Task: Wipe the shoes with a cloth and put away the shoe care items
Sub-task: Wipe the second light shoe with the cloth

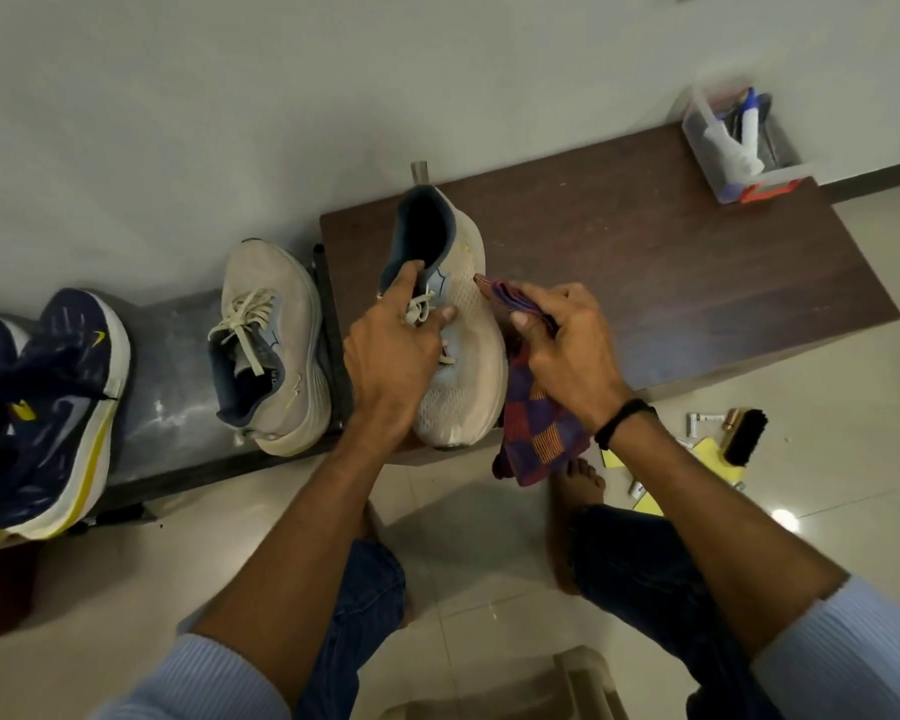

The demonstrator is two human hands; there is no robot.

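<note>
A beige running shoe stands on the dark wooden bench, toe toward me. My left hand grips it over the laces, thumb in the collar. Beside the shoe's right flank, my right hand holds a red, purple and orange checked cloth, whose loose end hangs over the bench edge. The matching beige shoe rests on the lower grey shelf to the left. On the floor at the right lie a black shoe brush, small tubes and yellow pieces.
A pair of navy and yellow shoes fills the far left of the shelf. A clear plastic box holding bottles stands at the bench's far right corner by the wall. My bare feet and knees are on the tiled floor.
</note>
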